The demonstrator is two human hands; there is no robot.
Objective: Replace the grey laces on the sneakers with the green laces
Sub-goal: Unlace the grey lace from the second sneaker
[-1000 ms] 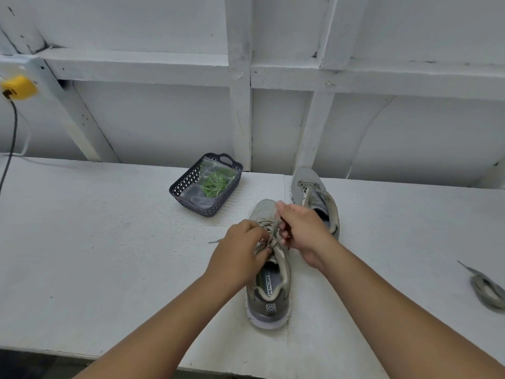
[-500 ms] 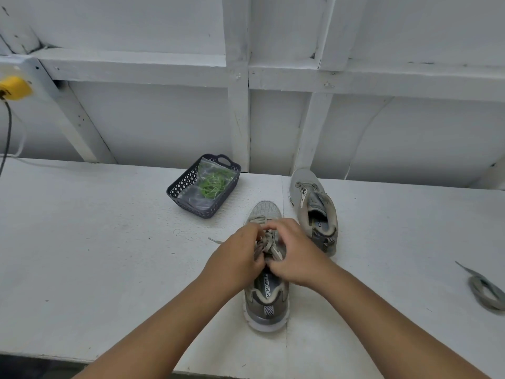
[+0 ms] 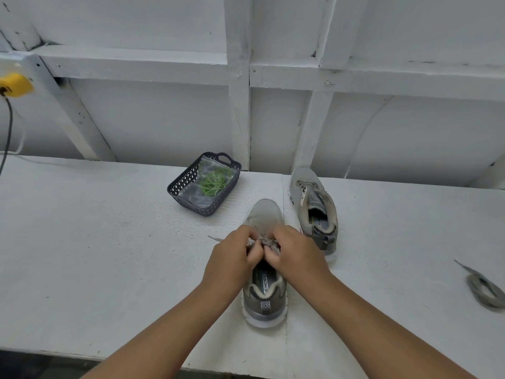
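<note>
A grey sneaker (image 3: 264, 302) stands in the middle of the white table, heel toward me. My left hand (image 3: 231, 258) and my right hand (image 3: 296, 257) meet over its tongue, and both pinch the grey lace (image 3: 265, 240) still threaded there. One lace end (image 3: 214, 238) sticks out to the left of my left hand. A second grey sneaker (image 3: 314, 206) with no lace stands behind and to the right. The green laces (image 3: 214, 181) lie in a clear bag inside a dark basket (image 3: 179, 187).
A removed grey lace (image 3: 482, 288) lies coiled at the table's right edge. The white framed wall rises right behind the table. A yellow plug (image 3: 15, 84) with a black cable hangs at far left. The table's front edge runs below my forearms.
My right hand has come down from the upper eyelets to meet the left hand over the tongue. Both hands have closed together on the lace. The sneakers have not moved.
</note>
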